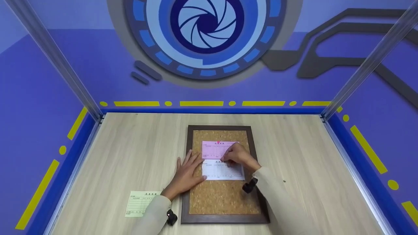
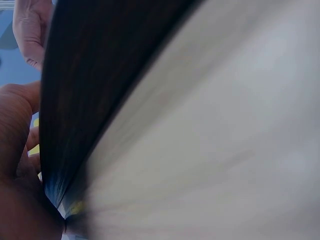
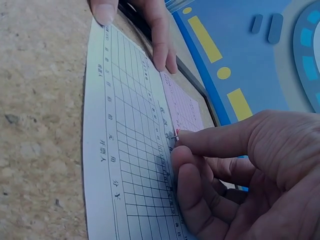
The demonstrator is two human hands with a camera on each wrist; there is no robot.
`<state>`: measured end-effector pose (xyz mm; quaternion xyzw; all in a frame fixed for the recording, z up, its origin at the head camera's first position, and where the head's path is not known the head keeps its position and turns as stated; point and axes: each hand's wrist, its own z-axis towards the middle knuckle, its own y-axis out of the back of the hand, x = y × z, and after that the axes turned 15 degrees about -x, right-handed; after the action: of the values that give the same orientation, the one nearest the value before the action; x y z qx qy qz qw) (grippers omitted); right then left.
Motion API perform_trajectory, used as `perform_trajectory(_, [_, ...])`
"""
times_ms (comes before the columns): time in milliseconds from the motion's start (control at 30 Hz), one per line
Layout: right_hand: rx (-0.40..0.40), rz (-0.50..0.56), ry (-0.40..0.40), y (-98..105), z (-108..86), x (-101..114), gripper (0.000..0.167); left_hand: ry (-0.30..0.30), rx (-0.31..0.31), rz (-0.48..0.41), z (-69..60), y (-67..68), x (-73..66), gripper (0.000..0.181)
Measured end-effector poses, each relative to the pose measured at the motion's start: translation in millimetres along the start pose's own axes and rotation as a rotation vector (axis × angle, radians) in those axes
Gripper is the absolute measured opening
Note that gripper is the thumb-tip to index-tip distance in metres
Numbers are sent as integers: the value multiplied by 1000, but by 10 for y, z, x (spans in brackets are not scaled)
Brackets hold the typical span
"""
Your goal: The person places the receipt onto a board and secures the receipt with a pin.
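Head view: white printed paper slip [image 1: 222, 173] lies mid-way along the dark-framed rectangular cork board [image 1: 225, 199], between both hands. Left hand [image 1: 186, 174], fingers spread, touches its left side; right hand [image 1: 238, 154] pinches a small metal-pointed pin [image 3: 173, 136] at its upper edge. Slip characters "元", "角", "分", "¥" legible.

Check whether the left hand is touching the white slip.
Touching. In the right wrist view, the left hand rests its thumb tip on a corner of the white slip.

White printed slip [image 1: 223, 171] lies on framed corkboard [image 1: 223, 199].
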<state>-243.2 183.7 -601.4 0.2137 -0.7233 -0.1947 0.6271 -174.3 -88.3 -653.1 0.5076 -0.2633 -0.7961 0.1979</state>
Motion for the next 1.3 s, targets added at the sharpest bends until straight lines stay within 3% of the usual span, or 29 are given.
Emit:
perform_trajectory(200, [-7, -8, -11, -18, -5, -10, 19, -26, -26, -33, -23, -32, 51, 70])
perform_trajectory(533, [8, 10, -42, 6, -33, -7, 14, 14, 40, 29, -9, 15, -23, 70])
perform_trajectory(833, [1, -50, -40, 13, -15, 26, 15, 21, 56, 64, 18, 32, -24, 72])
perform_trajectory(1300, [11, -41, 18, 8, -36, 8, 16, 52, 68, 67, 36, 27, -32, 72])
